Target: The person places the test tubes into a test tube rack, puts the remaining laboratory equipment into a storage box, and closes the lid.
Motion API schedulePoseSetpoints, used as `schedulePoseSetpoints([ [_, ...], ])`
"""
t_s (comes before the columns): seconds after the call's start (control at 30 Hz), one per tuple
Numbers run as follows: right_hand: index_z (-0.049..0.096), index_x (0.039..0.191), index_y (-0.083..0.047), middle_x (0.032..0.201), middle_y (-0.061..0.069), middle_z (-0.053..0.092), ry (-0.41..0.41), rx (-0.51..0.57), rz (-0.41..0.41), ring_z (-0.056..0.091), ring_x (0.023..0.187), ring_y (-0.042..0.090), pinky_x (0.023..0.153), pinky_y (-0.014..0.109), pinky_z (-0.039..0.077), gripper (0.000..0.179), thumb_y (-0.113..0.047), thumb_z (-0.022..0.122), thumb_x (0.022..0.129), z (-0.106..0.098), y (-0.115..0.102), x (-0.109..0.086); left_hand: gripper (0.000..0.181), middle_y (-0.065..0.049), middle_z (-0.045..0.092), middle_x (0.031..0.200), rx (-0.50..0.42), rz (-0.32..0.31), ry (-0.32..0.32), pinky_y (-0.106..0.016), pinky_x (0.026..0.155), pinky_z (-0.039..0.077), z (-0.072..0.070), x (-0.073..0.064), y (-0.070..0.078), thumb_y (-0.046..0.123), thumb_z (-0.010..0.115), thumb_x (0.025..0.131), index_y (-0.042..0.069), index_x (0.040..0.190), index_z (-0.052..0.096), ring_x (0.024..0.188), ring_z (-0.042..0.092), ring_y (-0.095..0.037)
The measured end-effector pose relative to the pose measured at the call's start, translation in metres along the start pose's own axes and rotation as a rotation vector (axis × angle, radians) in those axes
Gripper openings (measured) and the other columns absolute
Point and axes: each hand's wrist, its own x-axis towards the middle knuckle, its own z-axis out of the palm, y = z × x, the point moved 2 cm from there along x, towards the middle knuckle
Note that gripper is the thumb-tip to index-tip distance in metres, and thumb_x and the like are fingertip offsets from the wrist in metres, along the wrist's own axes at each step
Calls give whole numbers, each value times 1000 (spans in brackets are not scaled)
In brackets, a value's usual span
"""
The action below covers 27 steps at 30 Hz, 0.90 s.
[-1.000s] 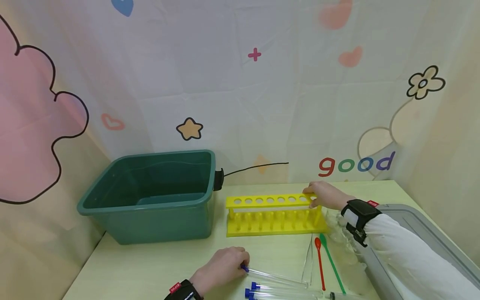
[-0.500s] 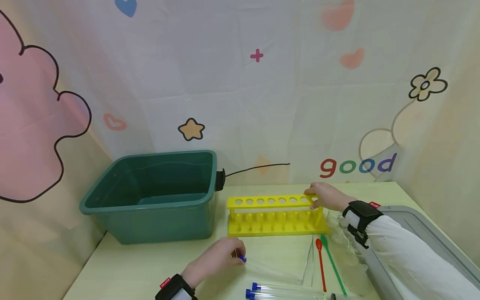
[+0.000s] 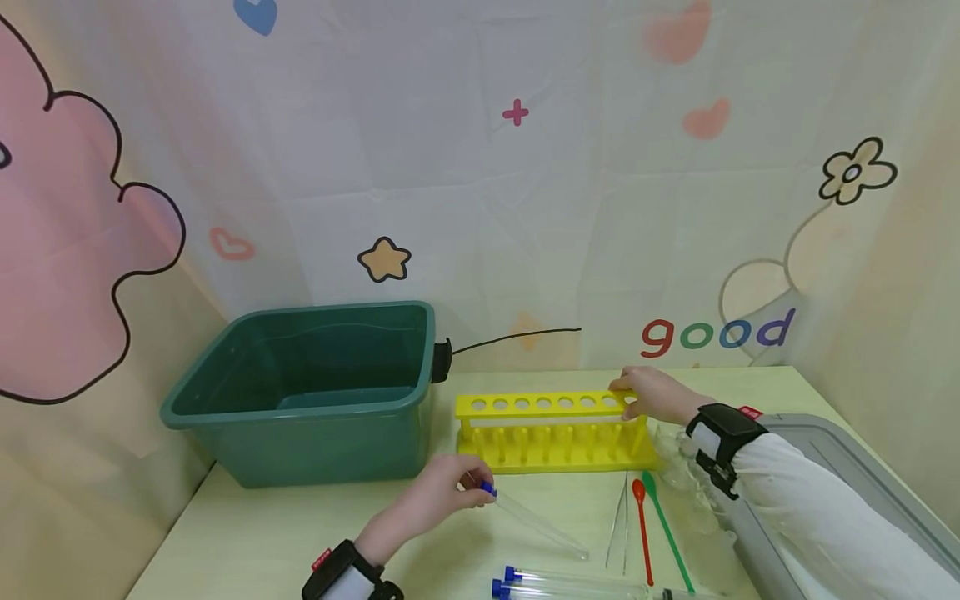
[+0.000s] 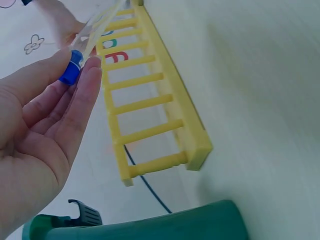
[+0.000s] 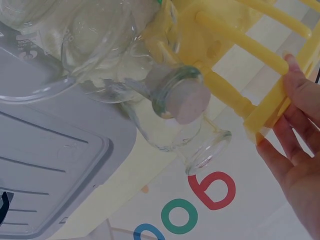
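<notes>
My left hand (image 3: pixel 442 493) pinches the blue cap of a clear test tube (image 3: pixel 543 527) between thumb and fingers, the tube slanting down to the right above the table. In the left wrist view the blue cap (image 4: pixel 71 68) shows at the fingertips. A yellow test tube rack (image 3: pixel 555 467) stands in front of the green bin's right side, its row of holes vacant. My right hand (image 3: pixel 656 393) grips the right end of the rack's top bar; the right wrist view shows thumb and fingers around that yellow bar (image 5: pixel 265 110).
A green bin (image 3: pixel 300 450) stands left of the rack. More blue-capped tubes (image 3: pixel 570 581) lie at the front, near tweezers (image 3: pixel 618 525), a red spoon (image 3: pixel 641 525) and a green spoon (image 3: pixel 666 529). Glass bottles (image 5: pixel 170 120) stand between the rack and a grey lid-like tray (image 3: pixel 810 442).
My left hand has lifted the tube off the table and raised it toward the rack, its far end now tilted downward. My right hand stays on the rack.
</notes>
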Motion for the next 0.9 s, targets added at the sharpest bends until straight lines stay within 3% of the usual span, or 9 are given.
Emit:
schedulePoseSetpoints([
  [0.13, 63, 105, 7, 85, 7, 54, 3, 6, 0, 49, 74, 23, 68, 30, 45, 42, -2, 76, 67, 0, 0, 0, 8, 10, 57, 76, 12, 25, 40, -22, 64, 46, -6, 1, 9, 12, 67, 82, 9, 88, 62, 70, 53, -9],
  [0.47, 63, 105, 6, 85, 7, 54, 0, 8, 1, 49, 75, 24, 68, 31, 45, 41, -3, 76, 67, 1, 0, 0, 14, 4, 59, 85, 65, 165, 196, -21, 64, 47, -24, -1, 31, 5, 69, 79, 4, 91, 63, 74, 53, -11],
  [0.9, 63, 105, 7, 85, 7, 54, 5, 10, -9, 50, 75, 25, 68, 31, 45, 41, -2, 76, 67, 0, 1, -1, 22, 2, 60, 93, 68, 216, 381, -24, 64, 48, -60, 0, 71, 1, 68, 78, 6, 99, 64, 79, 54, -12],
])
